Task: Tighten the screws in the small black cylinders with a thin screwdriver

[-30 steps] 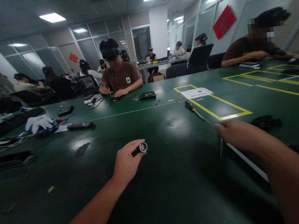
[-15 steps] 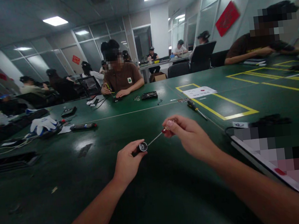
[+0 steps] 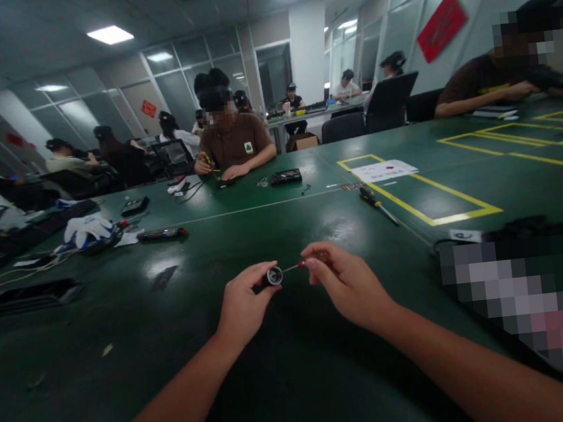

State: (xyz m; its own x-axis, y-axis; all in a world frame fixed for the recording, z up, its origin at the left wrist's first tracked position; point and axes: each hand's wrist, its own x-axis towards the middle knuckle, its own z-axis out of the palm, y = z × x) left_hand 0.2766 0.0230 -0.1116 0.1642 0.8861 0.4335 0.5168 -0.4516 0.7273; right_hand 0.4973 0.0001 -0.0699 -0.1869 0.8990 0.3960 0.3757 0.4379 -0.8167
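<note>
Between the thumb and fingers of my left hand (image 3: pixel 243 302) is a small black cylindrical part (image 3: pixel 274 276), its round, silvery-rimmed end facing me. My right hand (image 3: pixel 352 284) is closed around the handle of a screwdriver (image 3: pixel 301 264), which has a red collar and a thin metal shaft. The shaft points left, and its tip is at the edge of the cylindrical part; whether it is inside cannot be made out. Both hands are above the green table (image 3: pixel 284 234).
A yellow-black screwdriver (image 3: pixel 379 205) lies beyond my right hand, near a paper sheet (image 3: pixel 384 170). To the left are a dark cylindrical tool (image 3: pixel 162 234) and white gloves (image 3: pixel 87 230). A co-worker (image 3: pixel 236 138) sits opposite. A pixelated object (image 3: pixel 523 306) lies at right.
My right hand has come lower and closer to my left hand, and the screwdriver lies flatter, with less shaft showing. The left hand still holds the cylindrical part. The view has shifted slightly.
</note>
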